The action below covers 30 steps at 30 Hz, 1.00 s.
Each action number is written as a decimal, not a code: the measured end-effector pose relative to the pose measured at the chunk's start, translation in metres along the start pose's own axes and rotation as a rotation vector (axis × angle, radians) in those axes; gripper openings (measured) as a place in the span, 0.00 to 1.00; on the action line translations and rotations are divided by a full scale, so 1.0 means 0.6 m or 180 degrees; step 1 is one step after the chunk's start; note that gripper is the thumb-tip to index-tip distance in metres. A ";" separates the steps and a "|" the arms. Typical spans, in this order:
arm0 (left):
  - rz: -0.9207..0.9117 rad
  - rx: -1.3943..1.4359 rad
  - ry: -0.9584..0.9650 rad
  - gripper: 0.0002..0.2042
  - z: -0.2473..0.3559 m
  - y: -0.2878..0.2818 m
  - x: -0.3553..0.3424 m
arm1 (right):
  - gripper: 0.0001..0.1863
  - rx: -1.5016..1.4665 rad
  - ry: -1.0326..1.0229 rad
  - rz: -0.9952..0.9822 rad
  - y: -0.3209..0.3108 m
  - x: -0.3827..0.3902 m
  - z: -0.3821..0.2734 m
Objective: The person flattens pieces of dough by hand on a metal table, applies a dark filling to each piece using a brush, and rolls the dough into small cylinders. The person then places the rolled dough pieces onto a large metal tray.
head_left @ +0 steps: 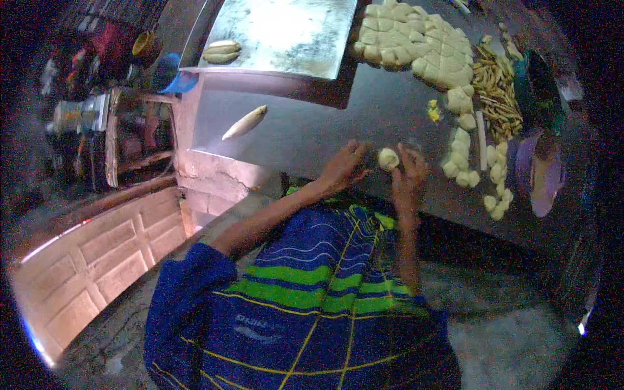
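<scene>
At the near edge of the dark worktop point(312, 120), my right hand point(409, 174) has its thumb and fingers against a small pale dough ball point(388, 159). My left hand point(344, 170) is just left of that ball, apart from it, with fingers loosely bent and a gap between thumb and fingertips; nothing shows in it. A long tapered dough roll point(246, 122) lies alone on the worktop to the left. Shaped dough rolls point(221, 52) rest together on a metal tray point(286, 39) at the far left.
A mass of cut dough pieces point(416, 42) covers the far right, trailing into loose dough lumps point(460, 149) nearer me. Right of them are a heap of yellow-brown strips point(495, 91), a pale stick point(481, 140) and a purple container point(539, 172). A small yellow lump point(433, 110) sits mid-worktop.
</scene>
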<state>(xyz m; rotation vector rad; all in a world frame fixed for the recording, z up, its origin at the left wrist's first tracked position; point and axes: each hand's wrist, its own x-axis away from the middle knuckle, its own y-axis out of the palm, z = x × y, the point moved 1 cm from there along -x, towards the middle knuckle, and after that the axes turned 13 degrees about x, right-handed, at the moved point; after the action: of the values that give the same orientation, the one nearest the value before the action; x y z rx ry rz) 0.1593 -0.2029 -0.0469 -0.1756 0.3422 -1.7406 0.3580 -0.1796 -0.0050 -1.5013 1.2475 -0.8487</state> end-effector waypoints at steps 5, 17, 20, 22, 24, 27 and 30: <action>-0.0130 -0.0398 0.0402 0.26 0.007 0.029 -0.027 | 0.27 -0.0626 -0.0537 -0.0161 0.019 -0.009 0.033; -0.0253 -0.0479 -0.0380 0.30 0.000 -0.043 -0.024 | 0.25 -0.0965 0.0041 -0.0408 0.030 -0.017 -0.032; -0.0133 -0.0772 0.0021 0.33 0.007 -0.032 -0.007 | 0.26 -0.1165 0.0035 0.0370 0.056 0.019 -0.027; -0.0558 -0.1794 0.0719 0.35 0.010 -0.013 0.010 | 0.28 -0.0176 -0.0421 0.0489 0.065 0.044 -0.030; -0.0762 -0.2172 0.0915 0.37 0.009 -0.005 0.017 | 0.30 0.0308 -0.0410 0.0045 0.074 0.055 -0.031; -0.0763 -0.1931 0.0546 0.38 0.002 -0.018 0.024 | 0.34 0.0256 0.0168 -0.1131 0.022 0.022 -0.081; -0.0585 -0.1974 0.0610 0.39 -0.014 -0.028 0.026 | 0.37 0.0825 0.0091 -0.1012 0.030 0.016 -0.075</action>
<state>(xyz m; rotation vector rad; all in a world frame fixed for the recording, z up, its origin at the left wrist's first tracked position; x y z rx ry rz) 0.1379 -0.2142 -0.0506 -0.4998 1.0317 -1.7879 0.3129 -0.1996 -0.0096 -1.4979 0.8892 -1.1956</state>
